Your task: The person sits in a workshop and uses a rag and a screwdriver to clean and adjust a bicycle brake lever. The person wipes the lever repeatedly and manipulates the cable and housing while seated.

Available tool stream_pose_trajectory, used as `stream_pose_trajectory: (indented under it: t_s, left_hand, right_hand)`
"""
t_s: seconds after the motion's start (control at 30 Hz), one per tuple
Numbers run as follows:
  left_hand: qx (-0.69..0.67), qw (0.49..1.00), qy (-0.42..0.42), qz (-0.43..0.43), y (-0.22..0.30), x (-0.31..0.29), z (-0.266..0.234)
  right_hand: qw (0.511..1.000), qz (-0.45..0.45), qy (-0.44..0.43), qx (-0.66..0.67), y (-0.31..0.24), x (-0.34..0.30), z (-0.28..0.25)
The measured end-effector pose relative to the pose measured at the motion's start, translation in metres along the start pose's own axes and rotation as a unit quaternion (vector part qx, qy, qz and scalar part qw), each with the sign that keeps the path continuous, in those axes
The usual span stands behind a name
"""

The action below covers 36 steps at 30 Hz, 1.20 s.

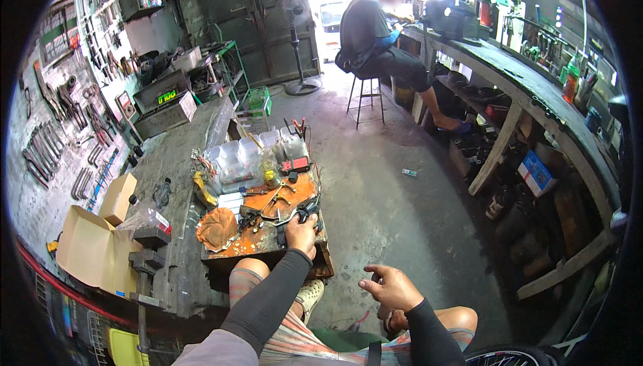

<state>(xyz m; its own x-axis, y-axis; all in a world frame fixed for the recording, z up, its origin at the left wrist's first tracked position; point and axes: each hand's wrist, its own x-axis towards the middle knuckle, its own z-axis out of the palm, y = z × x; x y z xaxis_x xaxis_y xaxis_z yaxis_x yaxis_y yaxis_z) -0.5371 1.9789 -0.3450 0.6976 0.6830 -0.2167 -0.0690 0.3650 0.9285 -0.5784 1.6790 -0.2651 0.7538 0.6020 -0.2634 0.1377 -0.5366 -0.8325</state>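
Observation:
My left hand (301, 235) reaches over the front right of a small worktable (268, 244) with a worn orange top. Its fingers are closed around a black part (307, 213) whose kind I cannot make out. Beside it lie dark tangled parts (251, 217) and a brass-coloured metal piece (279, 194). A crumpled brown cloth (218, 228) rests at the table's left corner, near a white paper (231, 203). Above my right knee, away from the table, my right hand (396, 290) hovers with thumb and forefinger apart, the other fingers bent, and nothing visible in it.
Clear plastic bins (238, 158) and a red-and-black device (295, 165) stand at the table's back. On the left, a bench carries a vise (149, 255) and an open cardboard box (94, 249). Another person (365, 34) sits on a stool by the long right-hand workbench (499, 64).

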Motion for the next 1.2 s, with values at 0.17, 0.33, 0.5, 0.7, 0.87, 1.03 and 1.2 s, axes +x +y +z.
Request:
stream_pose_trajectory:
  t_s: [0.17,0.33,0.5,0.7,0.87,1.03,1.2]
  left_hand:
    - [0.006,0.987,-0.087,0.139,0.040,-0.017,-0.017]
    - [0.037,0.979,-0.064,0.189,0.104,0.005,-0.090]
    - [0.051,0.979,0.103,0.167,0.146,0.022,-0.196]
    - [0.028,0.973,0.211,0.084,0.116,0.027,-0.247]
    - [0.053,0.973,0.209,0.076,0.086,0.048,-0.276]
    - [0.118,0.957,0.222,0.146,0.095,0.029,-0.322]
    - [0.185,0.923,0.058,0.331,0.074,-0.097,-0.177]
  right_hand:
    - [0.999,-0.014,0.035,-0.017,-0.011,-0.014,-0.006]
    - [0.996,-0.014,0.068,-0.062,0.001,-0.018,-0.006]
    - [0.995,-0.025,0.060,-0.082,-0.001,-0.020,0.000]
    - [0.994,-0.016,0.057,-0.087,-0.002,-0.014,0.004]
    - [0.995,-0.015,0.051,-0.082,0.007,-0.008,0.014]
    - [0.997,-0.002,0.075,-0.012,0.007,0.002,0.022]
    - [0.880,-0.078,0.206,0.421,0.043,0.024,0.013]
